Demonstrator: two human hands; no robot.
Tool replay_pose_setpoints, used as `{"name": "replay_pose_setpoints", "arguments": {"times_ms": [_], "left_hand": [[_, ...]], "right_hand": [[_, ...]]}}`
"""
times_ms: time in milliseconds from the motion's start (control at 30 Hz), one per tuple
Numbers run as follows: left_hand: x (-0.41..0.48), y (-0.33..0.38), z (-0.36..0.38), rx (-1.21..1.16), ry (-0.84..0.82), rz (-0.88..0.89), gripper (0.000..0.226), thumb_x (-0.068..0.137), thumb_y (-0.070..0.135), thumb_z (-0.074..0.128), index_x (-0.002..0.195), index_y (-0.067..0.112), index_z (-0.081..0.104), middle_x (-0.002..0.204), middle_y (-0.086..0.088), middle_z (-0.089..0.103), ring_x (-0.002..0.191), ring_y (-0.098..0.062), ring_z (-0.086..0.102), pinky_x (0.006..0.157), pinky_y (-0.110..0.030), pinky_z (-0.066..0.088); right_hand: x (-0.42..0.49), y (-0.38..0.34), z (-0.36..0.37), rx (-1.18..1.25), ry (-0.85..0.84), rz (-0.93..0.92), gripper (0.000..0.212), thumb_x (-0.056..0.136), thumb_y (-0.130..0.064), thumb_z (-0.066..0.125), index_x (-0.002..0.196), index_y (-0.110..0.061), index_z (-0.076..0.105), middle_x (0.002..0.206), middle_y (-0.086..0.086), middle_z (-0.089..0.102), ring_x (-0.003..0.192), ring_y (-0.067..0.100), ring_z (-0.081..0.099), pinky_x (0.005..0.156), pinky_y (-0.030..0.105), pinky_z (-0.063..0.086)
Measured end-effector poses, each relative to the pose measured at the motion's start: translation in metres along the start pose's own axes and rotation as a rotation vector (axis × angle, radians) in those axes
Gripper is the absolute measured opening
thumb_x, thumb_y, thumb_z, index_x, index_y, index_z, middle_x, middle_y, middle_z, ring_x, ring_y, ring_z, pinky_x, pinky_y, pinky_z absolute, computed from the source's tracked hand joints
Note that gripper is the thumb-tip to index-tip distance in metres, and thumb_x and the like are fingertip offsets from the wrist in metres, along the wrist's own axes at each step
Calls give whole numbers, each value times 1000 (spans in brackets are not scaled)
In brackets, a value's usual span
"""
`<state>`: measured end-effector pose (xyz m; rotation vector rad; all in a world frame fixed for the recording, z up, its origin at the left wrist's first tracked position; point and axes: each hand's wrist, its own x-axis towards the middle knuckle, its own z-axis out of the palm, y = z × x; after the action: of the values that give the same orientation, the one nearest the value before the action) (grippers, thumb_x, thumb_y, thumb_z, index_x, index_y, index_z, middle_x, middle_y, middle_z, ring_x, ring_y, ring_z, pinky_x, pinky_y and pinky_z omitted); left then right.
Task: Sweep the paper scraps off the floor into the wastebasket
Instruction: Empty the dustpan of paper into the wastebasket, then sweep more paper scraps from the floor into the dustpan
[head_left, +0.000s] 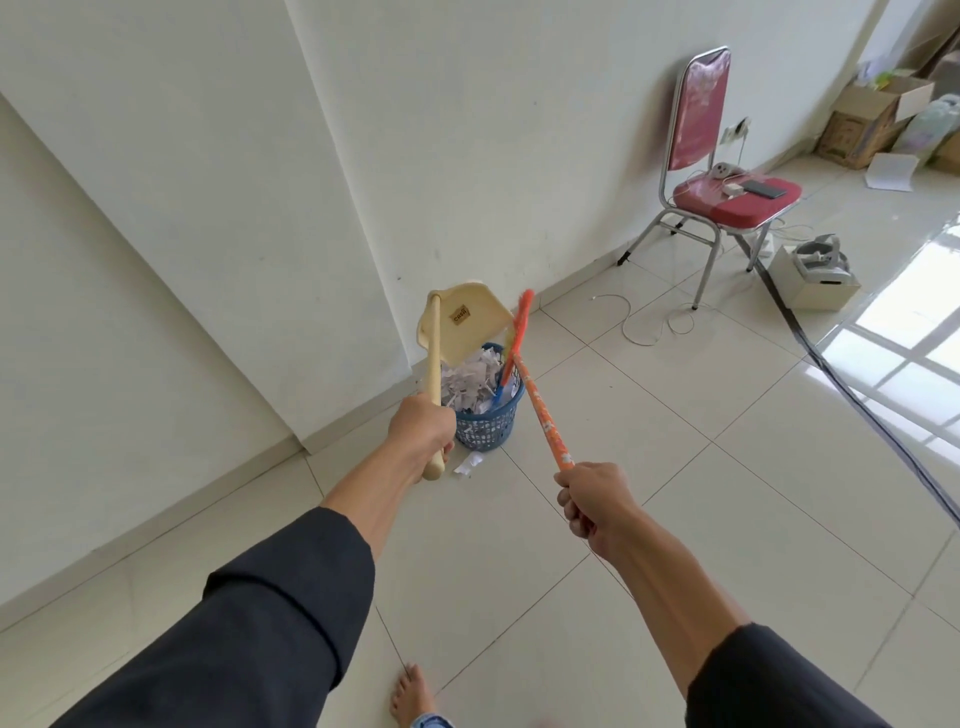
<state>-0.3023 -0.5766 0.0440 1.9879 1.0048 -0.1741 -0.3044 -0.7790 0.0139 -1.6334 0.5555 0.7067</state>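
A cream dustpan (467, 325) is gripped by its handle in the left hand (421, 434) and tilted above the blue wastebasket (488, 426), which is heaped with paper scraps (470, 384). One scrap (469, 462) lies on the floor just beside the basket. An orange broom (540, 410) is clasped in the right hand (592, 501).

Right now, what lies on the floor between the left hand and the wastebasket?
In the head view, one white paper scrap lies on the tile just right of the left hand, at the foot of the blue wastebasket. Otherwise that stretch is bare.
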Motion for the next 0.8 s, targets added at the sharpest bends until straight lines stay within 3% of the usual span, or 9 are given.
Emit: {"name": "replay_pose_setpoints", "arguments": {"times_ms": [133, 267, 400, 500, 700, 800], "left_hand": [[3, -14, 22, -27, -76, -93, 30, 90, 0, 47, 119, 5, 56, 70, -8, 57, 53, -17, 51, 44, -23, 39], [2, -20, 35, -15, -105, -168, 9, 94, 5, 52, 102, 2, 57, 65, -6, 56, 56, -18, 50, 53, -27, 41], [11, -8, 31, -60, -100, -149, 25, 96, 3, 45, 117, -1, 58, 69, -6, 54, 52, -15, 46, 29, -13, 31], [13, 9, 18, -135, -89, -140, 28, 96, 5, 48, 121, 1, 60, 69, -5, 52, 51, -12, 46, 30, -15, 30], [15, 29, -20, -394, -99, -218, 12, 92, 4, 53, 94, 6, 65, 53, 2, 50, 42, -8, 43, 46, -19, 38], [11, 28, -37, -542, -99, -232, 12, 95, 3, 51, 86, 7, 59, 49, 3, 48, 35, -3, 40, 38, -14, 37]], "right_hand": [[1, 0, 1, 48, 3, 66, 11, 95, -4, 50, 92, -3, 61, 63, 5, 48, 44, 11, 37, 38, 20, 28], [-2, 6, -8, 39, -2, 92, 9, 94, -3, 52, 96, -2, 61, 63, 5, 48, 44, 10, 36, 38, 20, 28], [-13, -5, -30, 15, 2, 47, 8, 95, -4, 53, 93, -4, 60, 62, 4, 48, 43, 9, 36, 36, 19, 27], [-27, -26, -44, -75, 13, -44, 9, 95, -3, 53, 95, -2, 62, 63, 6, 48, 41, 9, 36, 35, 18, 25], [-59, -62, -61, -257, 48, -212, 12, 92, 0, 55, 98, 4, 65, 65, 10, 48, 46, 14, 36, 37, 18, 23], [-69, -70, -56, -256, 28, -248, 11, 93, -1, 55, 97, 2, 65, 65, 9, 48, 45, 13, 36, 36, 18, 24]]}}
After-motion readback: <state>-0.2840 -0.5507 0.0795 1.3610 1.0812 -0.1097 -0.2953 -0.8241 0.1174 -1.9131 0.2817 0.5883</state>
